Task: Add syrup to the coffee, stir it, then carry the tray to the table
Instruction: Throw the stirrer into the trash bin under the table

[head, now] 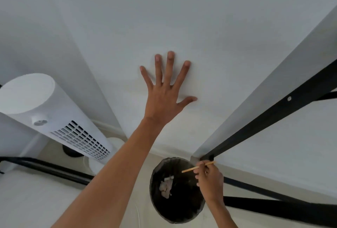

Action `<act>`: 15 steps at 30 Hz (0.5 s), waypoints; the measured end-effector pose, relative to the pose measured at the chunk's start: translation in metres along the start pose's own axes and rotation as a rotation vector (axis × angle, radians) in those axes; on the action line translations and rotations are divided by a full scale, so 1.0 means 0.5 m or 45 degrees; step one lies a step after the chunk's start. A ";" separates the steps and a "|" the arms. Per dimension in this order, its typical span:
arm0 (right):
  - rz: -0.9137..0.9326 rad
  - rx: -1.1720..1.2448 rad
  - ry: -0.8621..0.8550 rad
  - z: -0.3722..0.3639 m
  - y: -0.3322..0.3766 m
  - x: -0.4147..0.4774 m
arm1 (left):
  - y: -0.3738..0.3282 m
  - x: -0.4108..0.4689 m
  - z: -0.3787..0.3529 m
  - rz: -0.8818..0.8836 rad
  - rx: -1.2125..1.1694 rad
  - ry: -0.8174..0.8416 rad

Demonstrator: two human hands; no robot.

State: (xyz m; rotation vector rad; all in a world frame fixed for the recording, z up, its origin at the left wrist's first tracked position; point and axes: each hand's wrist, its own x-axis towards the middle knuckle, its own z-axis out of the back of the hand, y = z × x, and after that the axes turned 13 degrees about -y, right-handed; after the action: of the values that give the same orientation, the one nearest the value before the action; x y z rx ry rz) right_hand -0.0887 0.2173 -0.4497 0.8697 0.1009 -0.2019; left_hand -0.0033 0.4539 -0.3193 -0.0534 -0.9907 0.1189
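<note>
L hand (165,93) is spread flat against the plain white wall (182,27), fingers wide apart, palm pressed on, holding nothing. The bare forearm runs down to the lower-left edge of the view.

R hand (209,180) is low at centre-right, its grip pinched narrow on a thin light wooden stir stick (197,167). The stick lies near level, tilted slightly, its free end pointing left over the rim of the round bin with a black liner (175,189) on the floor. R hand sits at the bin's right edge. Inside the bin lies a crumpled pale bit of paper (166,185).

Just right of the R hand, a white bench w/ black metal frame (273,116) runs up toward the top-right corner; black cross bars show beneath it. On the left stands a white tower fan w/ slotted grille (54,118), well apart from the bin. Coffee, syrup and tray: not in view.
</note>
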 end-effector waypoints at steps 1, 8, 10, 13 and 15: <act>-0.012 -0.018 0.013 -0.014 -0.016 -0.002 | -0.001 -0.001 -0.002 0.003 0.004 -0.014; 0.006 -0.205 0.072 -0.099 -0.094 0.000 | 0.004 -0.012 -0.025 -0.004 0.030 -0.084; -0.003 -0.233 0.085 -0.113 -0.106 0.000 | 0.005 -0.015 -0.029 -0.005 0.043 -0.093; -0.014 -0.271 0.094 -0.124 -0.113 -0.001 | 0.006 -0.015 -0.029 -0.003 0.039 -0.110; -0.027 -0.288 0.102 -0.130 -0.116 -0.001 | 0.007 -0.015 -0.028 0.000 0.041 -0.109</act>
State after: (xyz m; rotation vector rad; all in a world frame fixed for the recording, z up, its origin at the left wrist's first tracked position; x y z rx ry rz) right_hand -0.1023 0.2308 -0.5348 0.6514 0.2042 -0.1720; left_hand 0.0040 0.4564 -0.3337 -0.0188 -1.0739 0.1383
